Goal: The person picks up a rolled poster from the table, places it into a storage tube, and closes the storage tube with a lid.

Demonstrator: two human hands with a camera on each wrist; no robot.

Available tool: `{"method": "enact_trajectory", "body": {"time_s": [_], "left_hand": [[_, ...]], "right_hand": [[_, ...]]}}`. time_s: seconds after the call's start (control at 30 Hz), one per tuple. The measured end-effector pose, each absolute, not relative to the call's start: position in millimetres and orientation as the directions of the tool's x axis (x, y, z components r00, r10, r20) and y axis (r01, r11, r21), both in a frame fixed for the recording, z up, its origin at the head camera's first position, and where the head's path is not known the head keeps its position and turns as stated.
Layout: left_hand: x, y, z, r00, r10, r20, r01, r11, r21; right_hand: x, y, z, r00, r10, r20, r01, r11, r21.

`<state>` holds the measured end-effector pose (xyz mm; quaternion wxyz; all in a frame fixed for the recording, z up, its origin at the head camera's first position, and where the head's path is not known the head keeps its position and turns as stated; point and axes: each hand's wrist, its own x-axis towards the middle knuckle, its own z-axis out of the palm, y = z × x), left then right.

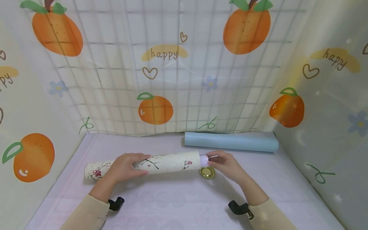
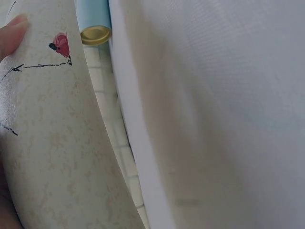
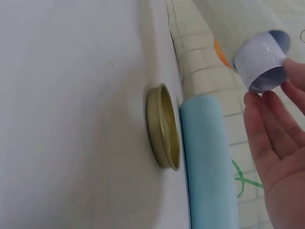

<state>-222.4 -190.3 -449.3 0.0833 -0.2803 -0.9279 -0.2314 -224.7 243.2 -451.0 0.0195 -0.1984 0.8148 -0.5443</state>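
Observation:
My left hand (image 1: pixel 124 167) grips a cream cardboard tube (image 1: pixel 172 163) printed with plum-blossom branches, thumb on the near side and fingers over the top. The tube lies sideways, tilted slightly up toward its open right end. From that end a rolled white sheet (image 3: pixel 259 59) sticks out a short way, hollow in the middle. With thumb and fingertips my right hand (image 1: pixel 227 164) pinches the edge of this roll. A round gold metal lid (image 1: pixel 207 172) lies on the table below the tube's mouth, its hollow side up. The left wrist view shows the tube's patterned surface (image 2: pixel 62 143) close up.
A light blue tube (image 1: pixel 230 142) lies along the back of the table, near the back curtain. One gold end cap (image 2: pixel 96 35) of it shows in the left wrist view. Fruit-printed curtains (image 1: pixel 178 83) enclose the back and both sides of the pale table (image 1: pixel 172 204).

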Motion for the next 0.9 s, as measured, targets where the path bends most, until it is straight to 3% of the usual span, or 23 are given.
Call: {"method": "enact_trajectory", "body": {"time_s": [0.9], "left_hand": [[-222.4, -187.6, -448.1, -0.825, 0.485, 0.291, 0.565, 0.728, 0.389]], "right_hand": [[-233.0, 228.5, -452.2, -0.886, -0.402, 0.231, -0.41, 0.449, -0.794]]}}
